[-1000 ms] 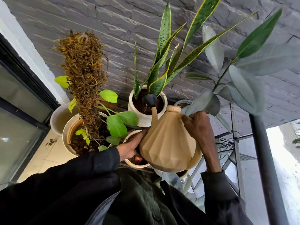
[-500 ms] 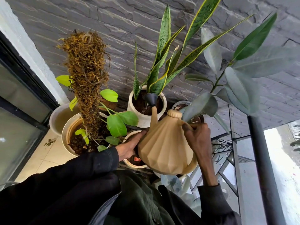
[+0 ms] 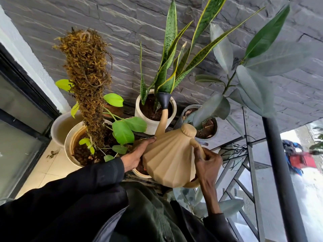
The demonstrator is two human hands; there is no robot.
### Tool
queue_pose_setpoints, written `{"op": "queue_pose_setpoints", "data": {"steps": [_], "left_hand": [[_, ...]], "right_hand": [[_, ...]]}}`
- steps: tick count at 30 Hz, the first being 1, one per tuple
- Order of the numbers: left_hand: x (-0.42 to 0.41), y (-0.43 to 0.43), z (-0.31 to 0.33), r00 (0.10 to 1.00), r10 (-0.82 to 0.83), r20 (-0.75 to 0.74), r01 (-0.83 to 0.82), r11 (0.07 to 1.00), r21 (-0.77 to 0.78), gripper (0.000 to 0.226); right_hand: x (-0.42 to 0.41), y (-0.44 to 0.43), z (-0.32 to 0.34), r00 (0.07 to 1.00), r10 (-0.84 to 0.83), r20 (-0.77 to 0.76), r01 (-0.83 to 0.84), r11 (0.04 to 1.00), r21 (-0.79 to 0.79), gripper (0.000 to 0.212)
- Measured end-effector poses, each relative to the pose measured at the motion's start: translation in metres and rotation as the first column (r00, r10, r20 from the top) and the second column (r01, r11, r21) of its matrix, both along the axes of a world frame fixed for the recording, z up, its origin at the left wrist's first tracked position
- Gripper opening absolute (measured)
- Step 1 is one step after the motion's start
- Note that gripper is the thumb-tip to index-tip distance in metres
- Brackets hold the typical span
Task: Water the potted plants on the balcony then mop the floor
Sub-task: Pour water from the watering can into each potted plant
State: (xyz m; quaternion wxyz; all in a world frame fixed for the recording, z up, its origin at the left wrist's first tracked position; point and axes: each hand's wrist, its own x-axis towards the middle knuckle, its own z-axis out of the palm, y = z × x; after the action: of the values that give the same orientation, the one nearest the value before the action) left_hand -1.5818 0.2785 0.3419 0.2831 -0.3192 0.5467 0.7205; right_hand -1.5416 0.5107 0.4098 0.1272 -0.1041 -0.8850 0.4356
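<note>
- Our right hand (image 3: 208,160) curls round the handle of the watering can (image 3: 169,163), while our left hand (image 3: 135,154) lays straight fingers against its side.
- The spout (image 3: 161,119) runs forward and up from both hands, its black rose (image 3: 164,100) over the snake plant's pot (image 3: 142,117).
- We judge a forward tilt pours there; the rubber plant's pot (image 3: 212,130) sits just right of the spout, nearer our right hand.

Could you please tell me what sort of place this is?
Probably a home balcony: pots stand against a grey stone wall, a metal railing at the right opens onto daylight, and a glass door is at the left.
</note>
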Motion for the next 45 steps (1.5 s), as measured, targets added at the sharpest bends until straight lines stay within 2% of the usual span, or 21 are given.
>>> {"op": "queue_pose_setpoints", "data": {"steps": [7, 8, 12, 15, 17, 19, 23, 26, 28, 29, 32, 33, 37, 44, 45], "left_hand": [[-0.001, -0.001, -0.004, 0.99, 0.024, -0.137, -0.025, 1.0, -0.004, 0.017], [-0.002, -0.001, -0.005, 0.987, 0.025, -0.159, -0.026, 1.0, -0.003, 0.023], [-0.005, -0.003, 0.002, 0.98, 0.029, -0.195, -0.033, 0.999, -0.021, 0.088], [-0.009, -0.003, 0.005, 0.977, 0.038, -0.211, -0.047, 0.998, -0.035, 0.096], [-0.01, -0.004, 0.004, 0.974, 0.023, -0.226, -0.034, 0.998, -0.044, 0.093], [-0.009, -0.003, 0.003, 0.971, 0.009, -0.239, -0.016, 1.0, -0.027, 0.081], [-0.002, -0.001, -0.001, 0.976, 0.01, -0.218, -0.016, 1.0, -0.027, 0.033], [0.01, 0.002, -0.005, 0.984, -0.016, -0.176, 0.01, 0.999, -0.033, 0.03], [0.022, 0.003, -0.01, 0.991, -0.033, -0.132, 0.033, 0.999, 0.0, 0.016], [0.029, 0.003, -0.013, 0.994, -0.033, -0.106, 0.035, 0.999, 0.015, 0.015], [0.051, 0.007, -0.025, 0.999, -0.032, -0.005, 0.032, 0.999, -0.005, 0.041], [0.059, 0.008, -0.03, 0.999, -0.037, 0.029, 0.038, 0.999, -0.01, 0.044], [0.088, 0.012, -0.042, 0.987, -0.055, 0.152, 0.057, 0.998, -0.008, 0.034], [0.123, 0.021, -0.064, 0.953, -0.071, 0.296, 0.071, 0.997, 0.01, 0.052], [0.127, 0.021, -0.064, 0.947, -0.073, 0.314, 0.072, 0.997, 0.014, 0.049]], "right_hand": [[0.007, 0.006, -0.024, 0.997, -0.059, -0.057, 0.056, 0.997, -0.049, 0.062], [0.008, 0.007, -0.026, 0.996, -0.062, -0.065, 0.059, 0.997, -0.047, 0.064], [0.009, 0.011, -0.038, 0.993, -0.103, -0.06, 0.098, 0.991, -0.089, 0.078], [0.009, 0.009, -0.037, 0.99, -0.121, -0.066, 0.114, 0.988, -0.104, 0.082], [0.009, 0.009, -0.035, 0.992, -0.108, -0.072, 0.098, 0.986, -0.133, 0.079], [0.009, 0.008, -0.033, 0.992, -0.089, -0.086, 0.076, 0.987, -0.142, 0.074], [0.016, 0.007, -0.03, 0.992, -0.078, -0.1, 0.06, 0.984, -0.166, 0.062], [0.024, 0.007, -0.029, 0.994, -0.073, -0.082, 0.059, 0.984, -0.167, 0.064], [0.033, 0.01, -0.029, 0.996, -0.07, -0.061, 0.056, 0.977, -0.206, 0.045], [0.037, 0.012, -0.029, 0.997, -0.076, -0.03, 0.068, 0.975, -0.213, 0.037], [0.054, 0.018, -0.032, 0.997, -0.077, 0.029, 0.081, 0.981, -0.176, 0.035], [0.06, 0.019, -0.033, 0.996, -0.076, 0.057, 0.085, 0.979, -0.186, 0.034], [0.08, 0.027, -0.039, 0.984, -0.055, 0.168, 0.08, 0.985, -0.15, 0.066], [0.087, 0.031, -0.039, 0.936, 0.005, 0.353, 0.02, 0.998, -0.067, 0.071], [0.086, 0.031, -0.038, 0.93, 0.017, 0.367, 0.005, 0.998, -0.058, 0.07]]}}
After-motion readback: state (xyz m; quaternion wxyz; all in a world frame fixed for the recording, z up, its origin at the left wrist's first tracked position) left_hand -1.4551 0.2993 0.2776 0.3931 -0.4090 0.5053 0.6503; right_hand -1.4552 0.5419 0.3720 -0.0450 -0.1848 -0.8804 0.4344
